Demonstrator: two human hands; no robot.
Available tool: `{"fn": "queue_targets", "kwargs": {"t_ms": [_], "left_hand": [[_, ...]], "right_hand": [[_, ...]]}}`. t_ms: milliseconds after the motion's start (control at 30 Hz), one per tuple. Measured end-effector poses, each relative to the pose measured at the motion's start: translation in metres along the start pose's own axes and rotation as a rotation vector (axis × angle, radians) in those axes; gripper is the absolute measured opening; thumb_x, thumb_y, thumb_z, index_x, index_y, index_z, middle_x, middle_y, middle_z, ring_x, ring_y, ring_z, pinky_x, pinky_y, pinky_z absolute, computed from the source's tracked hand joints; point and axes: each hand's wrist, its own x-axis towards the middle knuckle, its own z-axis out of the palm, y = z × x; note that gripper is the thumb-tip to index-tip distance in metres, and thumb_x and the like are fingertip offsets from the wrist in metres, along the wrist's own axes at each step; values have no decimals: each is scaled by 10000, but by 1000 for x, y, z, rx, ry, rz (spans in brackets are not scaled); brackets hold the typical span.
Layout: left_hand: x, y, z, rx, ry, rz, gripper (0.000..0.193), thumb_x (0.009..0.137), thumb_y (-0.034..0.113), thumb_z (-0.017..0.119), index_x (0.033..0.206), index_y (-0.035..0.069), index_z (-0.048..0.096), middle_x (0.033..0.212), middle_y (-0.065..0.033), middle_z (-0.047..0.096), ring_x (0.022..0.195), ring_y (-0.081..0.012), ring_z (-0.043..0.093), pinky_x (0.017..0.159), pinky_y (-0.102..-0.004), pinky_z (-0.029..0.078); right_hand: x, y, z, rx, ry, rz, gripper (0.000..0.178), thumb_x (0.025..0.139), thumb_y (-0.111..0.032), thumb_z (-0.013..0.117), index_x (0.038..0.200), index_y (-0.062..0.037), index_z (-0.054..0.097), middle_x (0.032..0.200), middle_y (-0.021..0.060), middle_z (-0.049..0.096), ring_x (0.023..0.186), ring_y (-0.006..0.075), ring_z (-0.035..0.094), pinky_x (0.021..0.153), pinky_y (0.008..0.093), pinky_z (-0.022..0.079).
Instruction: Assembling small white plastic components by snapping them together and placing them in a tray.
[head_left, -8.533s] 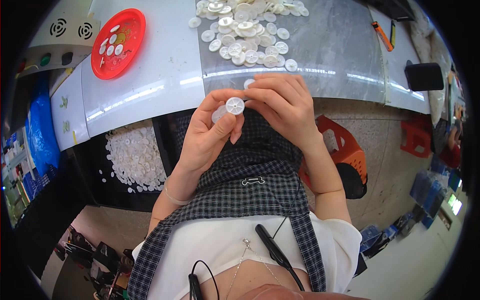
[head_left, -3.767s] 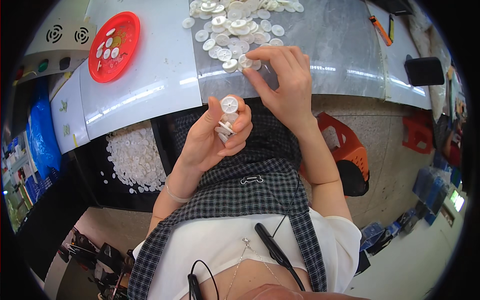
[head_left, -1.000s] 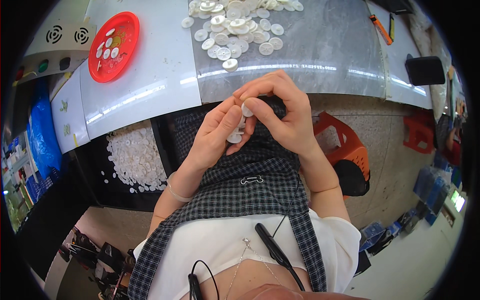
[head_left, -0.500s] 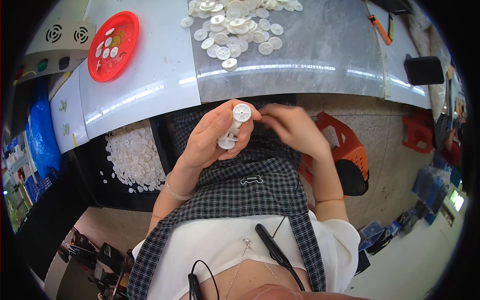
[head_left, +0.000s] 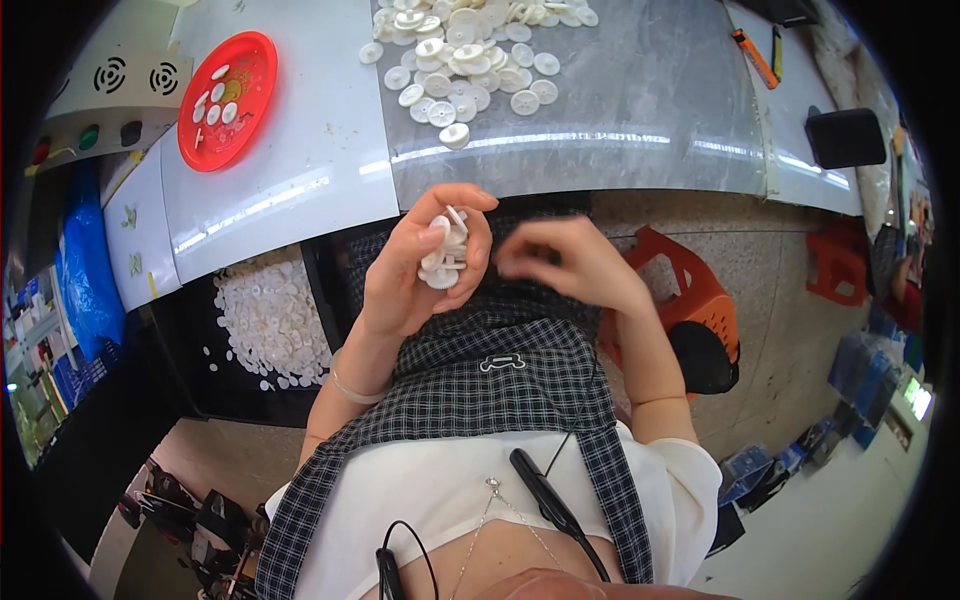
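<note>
Several white plastic gears [head_left: 443, 262] are cupped in my left hand [head_left: 395, 285], whose fingers and thumb curl round them in front of the bench edge. Just to the right is my right hand [head_left: 578, 262], apart from the left one. Its fingers are bent and smeared by motion, so I cannot make out whether anything is between them. Beyond both hands, a loose heap of white gears [head_left: 465, 60] lies on the grey sheet [head_left: 650, 110] on the bench.
A red plate [head_left: 262, 110] at the back left carries several white gears. Below the bench, a black bin [head_left: 250, 402] holds a pile of small white parts [head_left: 270, 320]. An orange cutter [head_left: 757, 60] lies at the far right. An orange stool [head_left: 690, 280] stands right of me.
The gear that stood up at my left fingertips no longer shows there; the gears now sit lower in that palm. My right hand has drawn slightly left and down, its fingers curling.
</note>
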Motion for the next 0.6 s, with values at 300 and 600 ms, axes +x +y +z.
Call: {"fn": "queue_targets", "kwargs": {"t_ms": [300,600], "left_hand": [[-1,-3,7,127,10,-106,380,1019,407,412,1105,44,485,776,-38,541,501,-47,434,377,-162,310],[-2,2,6,-95,40,-165,491,1024,475,305,1104,21,476,792,-24,460,512,-50,364,335,-148,286]], "right_hand": [[21,-53,-15,119,356,-372,53,788,-38,696,826,-46,660,955,93,696,885,188,613,770,297,473],[68,-25,-6,-221,563,-414,114,772,-44,713,878,-68,677,975,55,666,915,217,598,758,307,479]]}}
